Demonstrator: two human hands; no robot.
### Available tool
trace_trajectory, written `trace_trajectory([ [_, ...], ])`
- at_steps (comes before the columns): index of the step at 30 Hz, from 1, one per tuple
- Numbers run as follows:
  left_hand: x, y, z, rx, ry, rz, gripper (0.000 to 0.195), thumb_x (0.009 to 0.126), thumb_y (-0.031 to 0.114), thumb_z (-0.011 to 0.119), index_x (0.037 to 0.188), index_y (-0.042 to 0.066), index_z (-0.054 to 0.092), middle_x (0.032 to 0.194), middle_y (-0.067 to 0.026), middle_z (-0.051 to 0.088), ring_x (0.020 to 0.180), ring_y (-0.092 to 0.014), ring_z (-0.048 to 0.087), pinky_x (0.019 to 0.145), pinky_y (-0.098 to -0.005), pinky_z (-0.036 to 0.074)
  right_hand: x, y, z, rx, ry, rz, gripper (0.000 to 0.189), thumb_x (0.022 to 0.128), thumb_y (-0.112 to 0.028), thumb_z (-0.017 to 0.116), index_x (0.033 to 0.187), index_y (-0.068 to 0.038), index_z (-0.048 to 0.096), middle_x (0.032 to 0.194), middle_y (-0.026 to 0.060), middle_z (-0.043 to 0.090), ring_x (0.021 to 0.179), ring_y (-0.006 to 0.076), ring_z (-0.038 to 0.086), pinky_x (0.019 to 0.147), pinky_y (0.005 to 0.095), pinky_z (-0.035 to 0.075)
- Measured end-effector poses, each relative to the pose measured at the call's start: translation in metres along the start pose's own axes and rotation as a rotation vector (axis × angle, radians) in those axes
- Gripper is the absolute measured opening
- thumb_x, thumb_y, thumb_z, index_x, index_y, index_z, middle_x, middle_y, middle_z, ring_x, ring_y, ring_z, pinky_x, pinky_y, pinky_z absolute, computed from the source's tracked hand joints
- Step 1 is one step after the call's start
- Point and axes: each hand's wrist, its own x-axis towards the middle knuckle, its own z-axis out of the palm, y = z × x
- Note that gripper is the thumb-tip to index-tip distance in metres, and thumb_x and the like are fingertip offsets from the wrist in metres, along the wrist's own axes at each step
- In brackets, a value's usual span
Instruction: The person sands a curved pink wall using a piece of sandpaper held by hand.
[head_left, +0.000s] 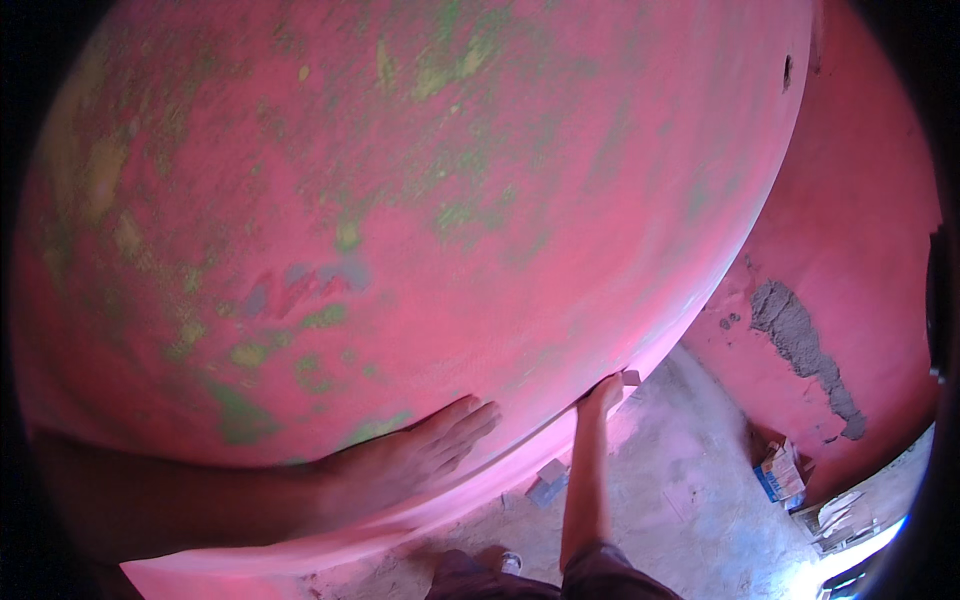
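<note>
A wall (480, 285) fills most of the view, painted pink with green, yellowish and grey patches showing through; it looks curved in this wide-angle view. My left hand (427, 450) lies flat against its lower part, fingers stretched to the right, with nothing seen in it. Farther right, my right hand (602, 393) presses on the same wall near its right edge. Its fingers are closed on a small flat grey-brown piece (632, 377), possibly sandpaper; most of it is hidden by the hand.
At right, another pink wall (855, 225) carries a rough grey mortar patch (806, 341). A blue-and-white carton (780, 476) lies at its foot. Grey blocks (549, 482) rest on the dusty concrete floor (660, 480) beside the wall. My shoe (511, 562) shows below.
</note>
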Motion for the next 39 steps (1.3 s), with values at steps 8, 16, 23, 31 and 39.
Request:
trace_trajectory([
  [8, -0.011, -0.005, -0.005, -0.064, -0.079, 0.029, 0.061, 0.091, 0.035, 0.038, 0.146, 0.008, 0.035, 0.155, -0.0094, 0.027, 0.145, -0.03, 0.02, 0.117, -0.0546, 0.012, -0.149, 0.064, -0.007, -0.412, -0.356, -0.799, 0.048, 0.103, -0.029, 0.036, 0.125, 0.013, 0.046, 0.117, 0.0177, 0.057, 0.106, 0.0307, 0.054, 0.097, 0.0405, 0.04],
  [16, 0.003, -0.011, -0.011, -0.095, -0.086, 0.058, 0.06, 0.091, 0.036, 0.038, 0.145, 0.011, 0.036, 0.156, -0.0094, 0.027, 0.145, -0.03, 0.021, 0.116, -0.0533, 0.014, -0.042, 0.041, -0.018, -0.081, -0.202, -0.094, 0.051, 0.101, -0.034, 0.037, 0.124, 0.011, 0.044, 0.115, 0.021, 0.054, 0.104, 0.0321, 0.056, 0.09, 0.0422, 0.047],
  [23, 0.019, -0.004, 0.003, -0.168, 0.014, 0.015, 0.058, 0.091, 0.035, 0.038, 0.144, 0.011, 0.037, 0.155, -0.0097, 0.027, 0.145, -0.029, 0.021, 0.117, -0.0516, 0.013, -0.136, 0.064, -0.036, -0.439, -0.261, -0.92, 0.058, 0.103, -0.032, 0.034, 0.138, 0.014, 0.033, 0.146, 0.0233, 0.037, 0.137, 0.0332, 0.035, 0.111, 0.0399, 0.029],
  [31, 0.006, -0.019, -0.012, -0.118, -0.096, 0.075, 0.059, 0.09, 0.036, 0.039, 0.143, 0.011, 0.039, 0.155, -0.0104, 0.028, 0.144, -0.029, 0.023, 0.116, -0.0528, 0.014, -0.095, 0.069, -0.024, -0.134, -0.15, -0.175, 0.053, 0.102, -0.035, 0.038, 0.11, 0.015, 0.054, 0.1, 0.0179, 0.061, 0.089, 0.0253, 0.058, 0.077, 0.0385, 0.048],
  [39, 0.007, 0.002, 0.002, -0.155, -0.07, -0.035, 0.062, 0.092, 0.037, 0.038, 0.147, 0.009, 0.033, 0.156, -0.0103, 0.023, 0.146, -0.031, 0.016, 0.117, -0.0532, 0.013, -0.129, 0.065, -0.044, -0.478, -0.181, -0.039, 0.054, 0.103, -0.032, 0.027, 0.12, 0.016, 0.046, 0.124, 0.024, 0.055, 0.107, 0.0344, 0.058, 0.093, 0.0418, 0.046],
])
